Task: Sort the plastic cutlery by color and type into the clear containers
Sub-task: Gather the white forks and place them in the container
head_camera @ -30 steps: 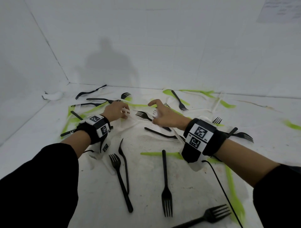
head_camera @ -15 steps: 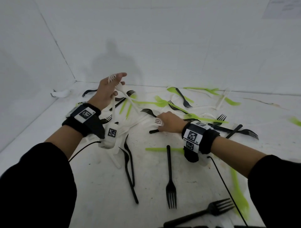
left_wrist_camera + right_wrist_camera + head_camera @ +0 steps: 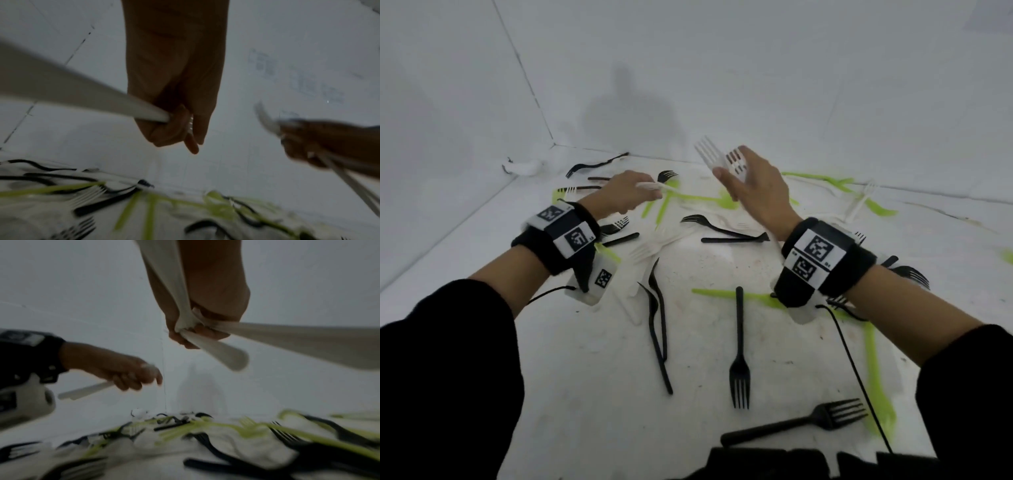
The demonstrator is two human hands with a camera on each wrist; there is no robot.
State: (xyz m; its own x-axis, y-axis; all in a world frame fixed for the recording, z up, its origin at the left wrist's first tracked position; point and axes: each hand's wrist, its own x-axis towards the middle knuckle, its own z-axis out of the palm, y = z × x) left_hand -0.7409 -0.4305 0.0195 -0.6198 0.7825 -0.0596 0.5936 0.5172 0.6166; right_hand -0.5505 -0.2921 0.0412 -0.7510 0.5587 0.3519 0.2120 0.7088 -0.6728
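Observation:
Black, green and white plastic cutlery lies scattered on the white floor point(image 3: 592, 394). My right hand point(image 3: 750, 185) is raised over the pile and grips white forks point(image 3: 707, 152) with their tines pointing up; the right wrist view shows several white handles point(image 3: 207, 350) bunched in its fingers. My left hand point(image 3: 633, 192) is lower, to the left, and holds a white utensil point(image 3: 654, 186); in the left wrist view its handle point(image 3: 82, 91) runs through curled fingers. No clear container is in view.
Black forks point(image 3: 739, 346) point(image 3: 798, 425) lie near the front, a pair of black utensils point(image 3: 657, 322) left of centre. Green pieces point(image 3: 876, 373) lie at right and at the back. White walls meet at the back-left corner, by a crumpled white object point(image 3: 524, 168). A cable point(image 3: 856, 377) trails from my right wrist.
My right hand has lifted off the pile with white forks in it. My left hand, raised half a second ago with white cutlery, has come down toward the pile.

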